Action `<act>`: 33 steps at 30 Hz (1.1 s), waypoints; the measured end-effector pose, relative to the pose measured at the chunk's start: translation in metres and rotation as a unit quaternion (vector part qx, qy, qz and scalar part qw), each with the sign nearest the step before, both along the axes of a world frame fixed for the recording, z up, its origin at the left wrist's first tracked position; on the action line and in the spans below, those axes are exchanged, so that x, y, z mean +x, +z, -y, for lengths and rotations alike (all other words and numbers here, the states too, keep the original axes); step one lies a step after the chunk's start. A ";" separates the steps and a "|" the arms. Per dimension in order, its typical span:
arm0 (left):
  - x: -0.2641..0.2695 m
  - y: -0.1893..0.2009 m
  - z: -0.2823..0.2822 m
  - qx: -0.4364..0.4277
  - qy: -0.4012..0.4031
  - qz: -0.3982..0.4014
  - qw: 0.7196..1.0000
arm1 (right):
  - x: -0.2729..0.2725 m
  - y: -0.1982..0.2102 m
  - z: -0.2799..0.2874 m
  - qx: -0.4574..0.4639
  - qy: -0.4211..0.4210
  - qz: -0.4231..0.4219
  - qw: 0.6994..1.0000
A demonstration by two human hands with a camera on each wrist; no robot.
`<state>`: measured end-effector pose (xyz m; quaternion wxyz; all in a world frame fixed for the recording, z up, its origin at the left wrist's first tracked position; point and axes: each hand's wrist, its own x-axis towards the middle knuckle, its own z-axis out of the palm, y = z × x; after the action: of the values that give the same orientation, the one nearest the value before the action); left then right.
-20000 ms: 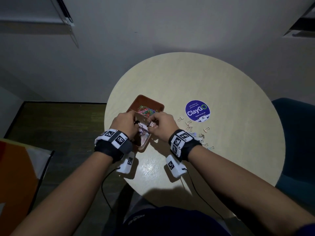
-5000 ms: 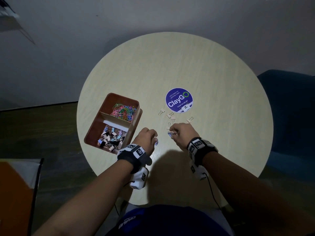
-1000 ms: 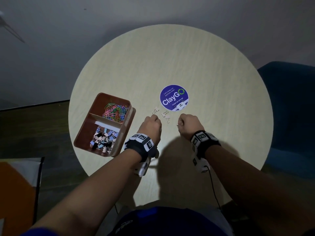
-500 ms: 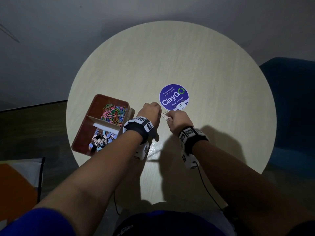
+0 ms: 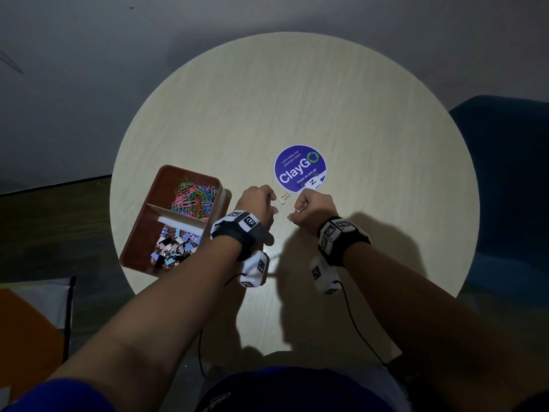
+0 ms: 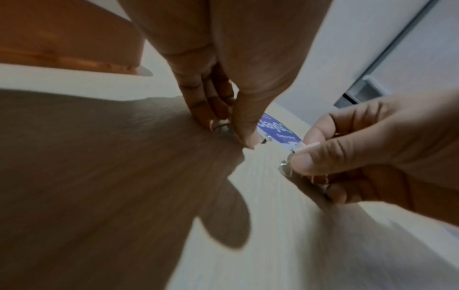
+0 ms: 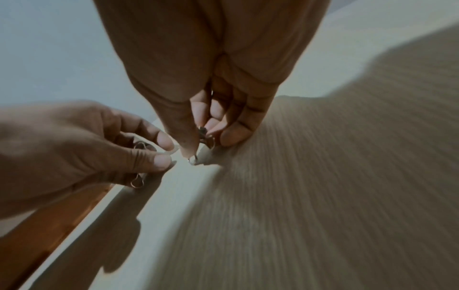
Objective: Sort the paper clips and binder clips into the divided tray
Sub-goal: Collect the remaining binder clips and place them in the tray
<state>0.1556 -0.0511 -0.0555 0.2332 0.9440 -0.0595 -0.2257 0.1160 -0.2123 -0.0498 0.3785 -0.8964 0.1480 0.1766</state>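
Observation:
A brown divided tray [image 5: 142, 233] sits at the table's left, with coloured paper clips [image 5: 194, 200] in its far compartment and binder clips [image 5: 173, 249] in the near one. My left hand [image 5: 274, 203] is curled round binder clips [image 7: 137, 182], and its thumb tip touches a pale binder clip [image 5: 283, 198] lying on the table below the sticker. Just right of it, my right hand [image 5: 294, 213] pinches another pale binder clip [image 6: 301, 147] between thumb and forefinger, with more clips [image 7: 203, 135] tucked in its curled fingers.
A round purple ClayGo sticker [image 5: 300, 168] is stuck on the pale round table [image 5: 356, 129] just beyond the hands. A blue chair [image 5: 511, 188] stands at the right. An orange object [image 5: 26, 337] lies on the floor at the lower left.
A second ago three loose clips lay below the sticker; now one is left. Both hands closed in on them, and the right hand has drawn back slightly with a clip.

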 end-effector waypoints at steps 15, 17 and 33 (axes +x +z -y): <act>0.002 0.008 0.031 0.030 -0.046 0.032 0.998 | -0.012 -0.003 0.016 0.000 -0.021 0.040 0.999; -0.002 0.010 0.032 0.047 -0.065 0.034 0.996 | -0.012 -0.004 0.015 0.008 -0.036 0.034 0.999; -0.006 0.012 0.042 0.038 -0.126 0.046 0.990 | -0.017 -0.002 0.026 0.044 -0.062 -0.016 0.997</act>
<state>0.1496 -0.0932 -0.0438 0.1639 0.9465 -0.1803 -0.2116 0.0990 -0.2386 -0.0516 0.4254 -0.8651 0.2017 0.1729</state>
